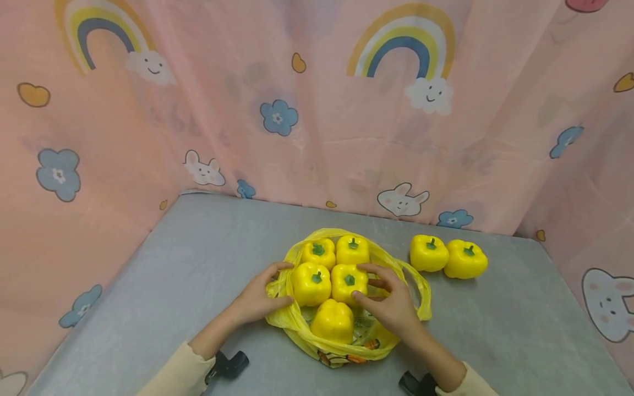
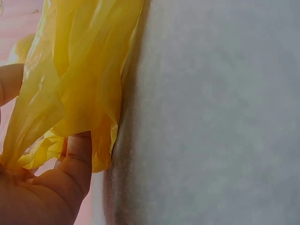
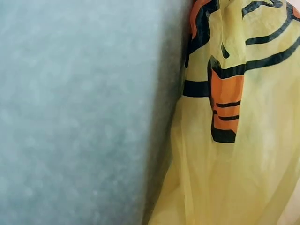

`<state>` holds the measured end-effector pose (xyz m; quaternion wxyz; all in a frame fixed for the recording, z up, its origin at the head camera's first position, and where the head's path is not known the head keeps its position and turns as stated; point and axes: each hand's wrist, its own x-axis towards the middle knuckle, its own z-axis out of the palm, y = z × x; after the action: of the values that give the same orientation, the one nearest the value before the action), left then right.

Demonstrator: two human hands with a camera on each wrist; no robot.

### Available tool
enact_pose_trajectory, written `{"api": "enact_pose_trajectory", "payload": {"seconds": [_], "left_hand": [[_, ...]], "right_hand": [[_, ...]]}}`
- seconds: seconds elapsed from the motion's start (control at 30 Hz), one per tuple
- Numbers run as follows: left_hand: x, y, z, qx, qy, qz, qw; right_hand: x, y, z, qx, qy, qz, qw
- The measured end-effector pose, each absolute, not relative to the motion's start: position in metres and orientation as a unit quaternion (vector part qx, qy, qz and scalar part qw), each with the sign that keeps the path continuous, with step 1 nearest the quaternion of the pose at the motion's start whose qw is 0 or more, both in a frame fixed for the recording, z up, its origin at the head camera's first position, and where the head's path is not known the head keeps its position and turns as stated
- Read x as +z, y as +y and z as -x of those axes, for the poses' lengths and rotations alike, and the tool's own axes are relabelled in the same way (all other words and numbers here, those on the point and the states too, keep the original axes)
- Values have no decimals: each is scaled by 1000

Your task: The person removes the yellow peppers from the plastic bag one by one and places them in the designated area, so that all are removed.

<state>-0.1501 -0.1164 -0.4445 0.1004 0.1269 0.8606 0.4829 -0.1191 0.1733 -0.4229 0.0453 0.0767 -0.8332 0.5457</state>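
Five peppers [image 1: 311, 286] are in the yellow bag [image 1: 292, 320]; two loose peppers [image 1: 460, 263] on the surface [image 1: 525, 324] are not. The left hand [image 1: 257, 296] grips the bag's rim; the right hand [image 1: 393, 305] clasps one bagged pepper [image 1: 346, 283].

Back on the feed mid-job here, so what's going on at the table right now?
A person is working with both hands at an open yellow bag on the gray table. The left hand holds the bag's left edge, while the right hand has thumb and fingers on one yellow pepper inside it. Four other peppers sit in the bag too. Two loose peppers stand on the table beyond its right side.
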Motion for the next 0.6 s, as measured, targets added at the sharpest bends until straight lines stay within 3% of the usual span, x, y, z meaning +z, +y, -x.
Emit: {"api": "enact_pose_trajectory", "payload": {"seconds": [0.6], "left_hand": [[-446, -117, 151, 483, 860, -132, 99]], "right_hand": [[-423, 171, 118, 550, -831, -68, 55]]}}
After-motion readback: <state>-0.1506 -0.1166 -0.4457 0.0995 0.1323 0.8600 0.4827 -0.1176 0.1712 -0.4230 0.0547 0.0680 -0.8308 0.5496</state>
